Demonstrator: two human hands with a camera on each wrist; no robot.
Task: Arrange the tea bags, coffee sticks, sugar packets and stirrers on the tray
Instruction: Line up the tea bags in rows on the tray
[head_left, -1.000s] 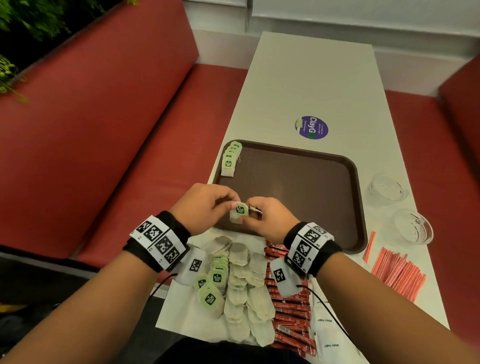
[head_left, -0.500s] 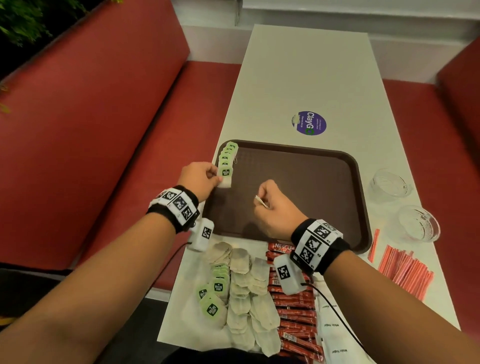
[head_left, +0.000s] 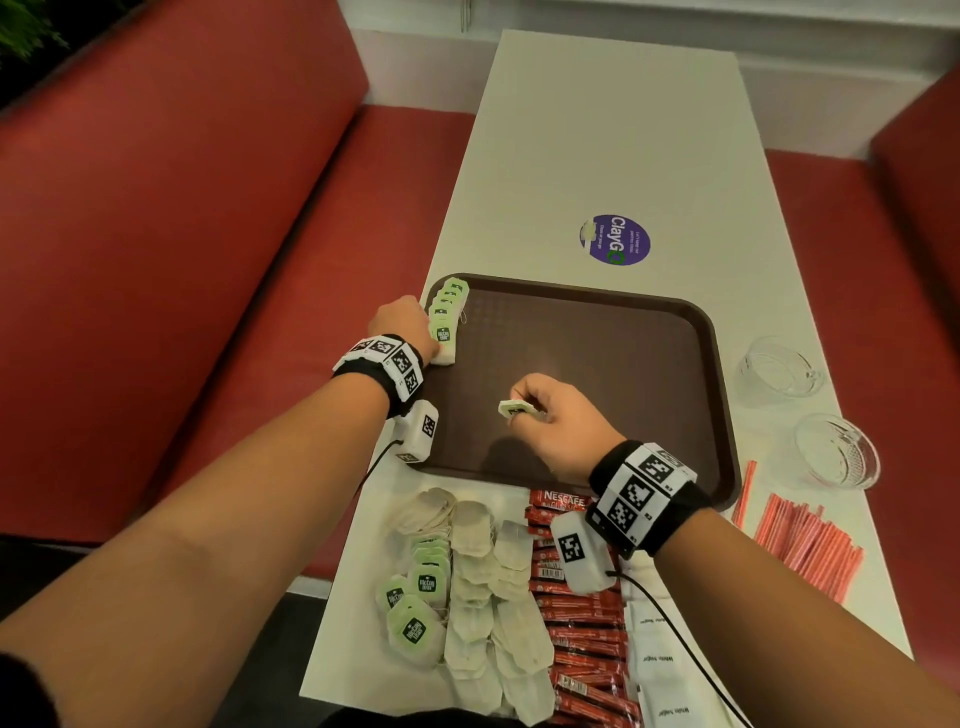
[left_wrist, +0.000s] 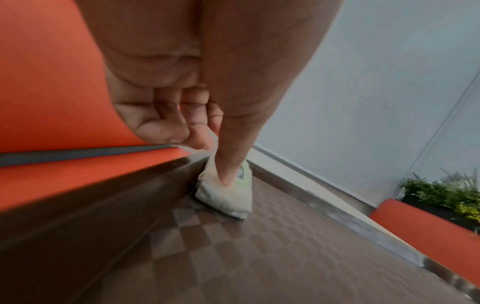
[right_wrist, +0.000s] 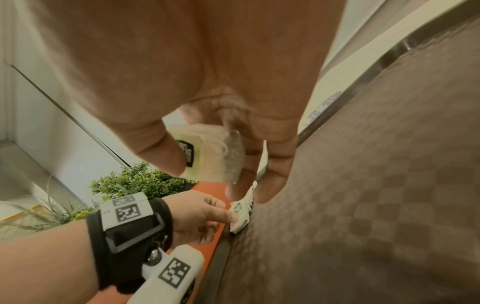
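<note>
Brown tray (head_left: 649, 332): your left hand (head_left: 400, 325) just set its tea bag (head_left: 443, 347) into the far-left corner row, grip pinching it; right hand (head_left: 556, 421) pinches another tea bag (head_left: 514, 409).

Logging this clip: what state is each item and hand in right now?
Tray: on the table, mostly bare.
Tea bag row: overlapping along the tray's left edge.
Left hand: pressing the row's nearest bag.
Right hand: pinching one tea bag above the tray.
Coffee sticks, stirrers, sugar packets: off the tray.
Two glass bowls: empty.
</note>
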